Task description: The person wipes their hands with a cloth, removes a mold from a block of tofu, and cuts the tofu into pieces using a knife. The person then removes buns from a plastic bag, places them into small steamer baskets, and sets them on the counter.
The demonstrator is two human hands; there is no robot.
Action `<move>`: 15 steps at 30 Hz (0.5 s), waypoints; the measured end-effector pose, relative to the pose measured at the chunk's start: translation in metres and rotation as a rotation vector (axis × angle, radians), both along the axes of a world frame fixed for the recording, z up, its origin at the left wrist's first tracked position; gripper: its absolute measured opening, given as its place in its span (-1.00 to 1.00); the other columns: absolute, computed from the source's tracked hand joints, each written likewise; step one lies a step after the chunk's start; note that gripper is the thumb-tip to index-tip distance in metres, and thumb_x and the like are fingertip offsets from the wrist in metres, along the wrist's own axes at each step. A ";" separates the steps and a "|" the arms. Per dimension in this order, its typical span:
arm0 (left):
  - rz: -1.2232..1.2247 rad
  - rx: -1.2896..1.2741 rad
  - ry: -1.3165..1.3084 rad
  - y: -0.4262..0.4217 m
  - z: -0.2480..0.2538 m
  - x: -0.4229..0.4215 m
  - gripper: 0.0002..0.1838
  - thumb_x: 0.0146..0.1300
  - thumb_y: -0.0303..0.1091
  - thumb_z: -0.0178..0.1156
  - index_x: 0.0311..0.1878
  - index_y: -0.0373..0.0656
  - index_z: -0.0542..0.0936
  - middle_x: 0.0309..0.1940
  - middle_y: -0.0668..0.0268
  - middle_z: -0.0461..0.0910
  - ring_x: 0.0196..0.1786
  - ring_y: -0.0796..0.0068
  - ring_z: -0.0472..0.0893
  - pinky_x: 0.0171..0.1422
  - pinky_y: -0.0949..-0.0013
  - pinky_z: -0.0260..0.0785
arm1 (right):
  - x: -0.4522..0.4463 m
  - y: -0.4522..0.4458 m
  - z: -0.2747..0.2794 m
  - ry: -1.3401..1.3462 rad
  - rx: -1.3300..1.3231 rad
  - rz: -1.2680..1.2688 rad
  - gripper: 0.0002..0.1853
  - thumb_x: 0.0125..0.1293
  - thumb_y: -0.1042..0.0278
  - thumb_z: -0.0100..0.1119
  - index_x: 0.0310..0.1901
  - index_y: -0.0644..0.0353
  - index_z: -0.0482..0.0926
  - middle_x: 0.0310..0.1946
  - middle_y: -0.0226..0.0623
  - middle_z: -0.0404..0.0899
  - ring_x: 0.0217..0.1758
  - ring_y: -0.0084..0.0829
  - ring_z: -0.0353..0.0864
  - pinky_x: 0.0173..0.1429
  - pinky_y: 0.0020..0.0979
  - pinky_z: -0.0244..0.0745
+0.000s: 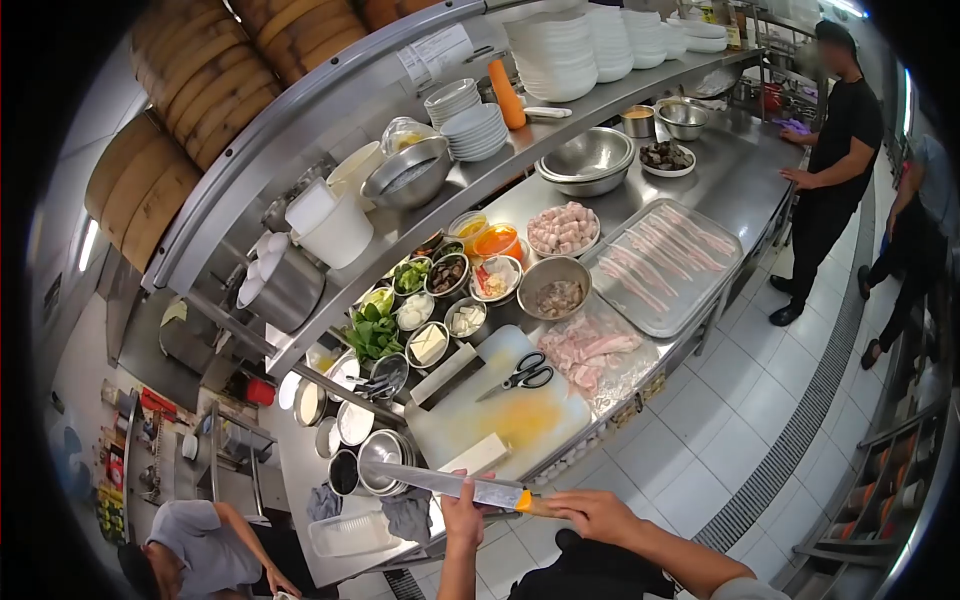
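Note:
A long knife (425,480) with a yellow band and a wooden handle lies across the front of my body, above the counter's near edge. My right hand (597,517) is wrapped round its handle. On the blade's middle, my left hand (464,512) has its fingers closed, thumb up against the metal. Just beyond the blade, a pale rectangular block (468,458) rests on the stained cutting board (550,420). Black-handled scissors (528,374) and a broad metal blade (447,377) lie farther up the board. Nested metal bowls (382,450) stand close to the knife's tip.
Raw meat slices (595,355) lie right of the board, before a tray of meat strips (665,255). Several ingredient bowls line the back. An overhead shelf (420,200) carries dishes. One person (840,140) stands at the far right, another (200,540) at lower left.

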State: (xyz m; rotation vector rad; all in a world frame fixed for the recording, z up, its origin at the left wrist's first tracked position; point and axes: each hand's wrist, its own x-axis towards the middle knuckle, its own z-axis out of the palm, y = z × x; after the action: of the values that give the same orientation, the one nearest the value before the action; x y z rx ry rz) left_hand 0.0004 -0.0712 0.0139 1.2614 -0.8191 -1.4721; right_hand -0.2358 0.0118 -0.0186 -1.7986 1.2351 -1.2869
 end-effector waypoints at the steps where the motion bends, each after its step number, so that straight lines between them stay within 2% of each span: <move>1: 0.029 0.023 -0.019 0.002 0.002 -0.002 -0.67 0.51 -0.39 -0.04 0.24 -0.17 0.18 0.00 -0.17 0.59 0.08 -0.01 0.65 -0.01 -0.06 0.65 | -0.007 0.001 -0.004 -0.003 0.026 -0.027 -0.78 0.26 0.37 0.27 -0.07 0.12 0.72 -0.17 -0.19 0.72 -0.11 -0.15 0.70 0.04 -0.28 0.62; 2: 0.037 0.022 -0.026 0.005 0.002 -0.004 -0.67 0.51 -0.39 -0.04 0.24 -0.17 0.18 0.00 -0.17 0.59 0.08 -0.01 0.65 -0.01 -0.06 0.65 | -0.014 0.001 -0.005 -0.010 0.025 -0.019 -0.78 0.26 0.37 0.27 -0.07 0.12 0.72 -0.17 -0.19 0.72 -0.11 -0.15 0.70 0.04 -0.28 0.62; 4: 0.079 -0.017 -0.048 0.010 0.002 -0.006 -0.69 0.51 -0.40 -0.06 0.22 -0.21 0.19 -0.06 -0.18 0.62 -0.06 -0.01 0.70 -0.15 0.04 0.70 | -0.024 -0.002 -0.004 0.042 0.055 0.006 -0.86 0.25 0.43 0.26 -0.18 0.15 0.74 -0.27 -0.20 0.73 -0.19 -0.16 0.71 -0.01 -0.28 0.63; 11: 0.099 -0.051 -0.114 0.021 0.008 -0.021 -0.69 0.51 -0.39 -0.04 0.21 -0.21 0.20 -0.07 -0.16 0.63 -0.09 0.07 0.71 -0.18 0.11 0.71 | -0.031 0.006 0.022 -0.057 -0.136 0.070 -0.86 0.18 0.44 0.33 -0.20 0.18 0.69 -0.20 -0.27 0.68 -0.15 -0.23 0.65 -0.02 -0.31 0.58; 13: 0.072 -0.021 -0.205 0.023 0.017 -0.032 -0.66 0.50 -0.39 -0.04 0.25 -0.18 0.19 -0.05 -0.09 0.64 -0.09 0.12 0.71 -0.20 0.15 0.69 | -0.029 0.011 0.014 0.092 -0.178 0.056 -0.84 0.15 0.45 0.36 -0.21 0.17 0.67 -0.20 -0.30 0.64 -0.14 -0.23 0.62 -0.02 -0.32 0.57; 15: 0.060 -0.032 -0.221 0.024 0.020 -0.037 -0.67 0.50 -0.39 -0.04 0.25 -0.17 0.19 -0.06 -0.08 0.64 -0.09 0.13 0.71 -0.20 0.16 0.69 | -0.029 0.013 0.009 0.085 -0.188 0.037 -0.86 0.15 0.45 0.36 -0.23 0.16 0.67 -0.22 -0.30 0.64 -0.16 -0.24 0.62 -0.03 -0.32 0.57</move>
State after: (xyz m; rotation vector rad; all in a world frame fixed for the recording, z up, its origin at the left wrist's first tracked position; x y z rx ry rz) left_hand -0.0369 -0.0471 0.0336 1.4291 -0.9376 -1.2822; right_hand -0.2651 0.0249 -0.0093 -2.0181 1.1521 -1.3566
